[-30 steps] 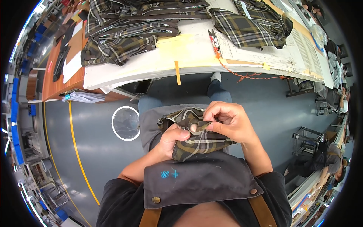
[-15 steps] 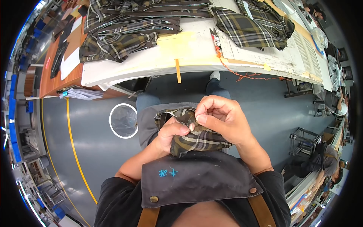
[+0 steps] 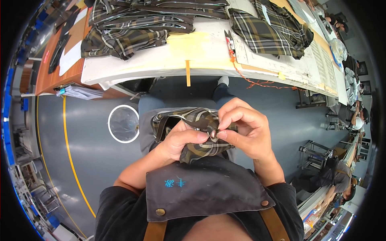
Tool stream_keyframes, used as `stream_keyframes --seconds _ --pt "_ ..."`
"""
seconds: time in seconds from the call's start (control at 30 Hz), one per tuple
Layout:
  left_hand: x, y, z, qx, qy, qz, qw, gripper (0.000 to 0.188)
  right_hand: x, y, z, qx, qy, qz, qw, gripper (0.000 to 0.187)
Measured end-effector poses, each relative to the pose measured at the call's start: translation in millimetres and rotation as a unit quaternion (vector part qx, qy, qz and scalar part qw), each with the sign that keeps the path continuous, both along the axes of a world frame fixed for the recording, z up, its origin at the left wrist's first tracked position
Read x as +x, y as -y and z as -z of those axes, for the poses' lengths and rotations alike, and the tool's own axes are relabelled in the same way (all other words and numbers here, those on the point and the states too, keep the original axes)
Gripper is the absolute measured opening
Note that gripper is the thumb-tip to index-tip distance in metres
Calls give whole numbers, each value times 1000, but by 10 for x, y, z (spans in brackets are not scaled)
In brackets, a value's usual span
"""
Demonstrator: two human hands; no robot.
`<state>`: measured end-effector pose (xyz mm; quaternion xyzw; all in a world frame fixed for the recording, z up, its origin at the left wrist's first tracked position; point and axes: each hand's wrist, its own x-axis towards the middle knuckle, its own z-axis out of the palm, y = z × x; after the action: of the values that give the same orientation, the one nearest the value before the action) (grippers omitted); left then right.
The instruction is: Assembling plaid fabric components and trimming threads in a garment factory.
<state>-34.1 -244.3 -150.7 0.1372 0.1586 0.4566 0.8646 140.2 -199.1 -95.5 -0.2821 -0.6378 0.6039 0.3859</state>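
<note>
A plaid cloth piece (image 3: 203,152) in dark brown, olive and white lies bunched over my lap, in front of my grey apron. A metal-toothed zipper (image 3: 190,125) runs along its upper opening toward my fingertips. My left hand (image 3: 179,141) is closed on the cloth, thumb on top beside the zipper. The thumb and forefinger of my right hand (image 3: 251,130) pinch at the zipper's right end, other fingers curled above. A small pale, shiny spot shows between the two hands; I cannot tell if it is metal or a fingertip.
Ahead stands a white-topped table (image 3: 136,68) with stacked plaid pieces (image 3: 132,40) at left and another plaid pile (image 3: 273,34) at right. Scissors (image 3: 230,44) with an orange cord lie between them. A white-rimmed bin (image 3: 124,123) stands on the floor to my left. People work at far right.
My right hand has shifted slightly right, its fingers opening out a little. The cloth has turned so that more of the zipper and its dark opening shows. My view has moved slightly.
</note>
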Motion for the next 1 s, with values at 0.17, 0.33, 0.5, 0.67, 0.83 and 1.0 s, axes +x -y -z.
stream_keyframes --seconds 0.17,0.33,0.5,0.67,0.83,1.0 --pt "28 14 -16 6 -28 -6 1000 30 35 4 4 7 4 -13 1000 16" --pt "15 3 -8 19 -52 10 998 30 54 -1 -25 -20 14 -12 1000 15" --pt "7 -2 -8 35 -38 15 999 27 105 -52 -75 44 68 -45 996 16" --pt "-1 -13 -2 25 7 17 1000 24 112 -58 -55 118 57 -43 990 17" --pt "2 -15 -30 22 -23 -2 999 23 56 -13 -88 45 48 13 998 13" --pt "-7 -40 -9 18 -8 12 1000 23 78 -49 11 40 29 -43 998 13"
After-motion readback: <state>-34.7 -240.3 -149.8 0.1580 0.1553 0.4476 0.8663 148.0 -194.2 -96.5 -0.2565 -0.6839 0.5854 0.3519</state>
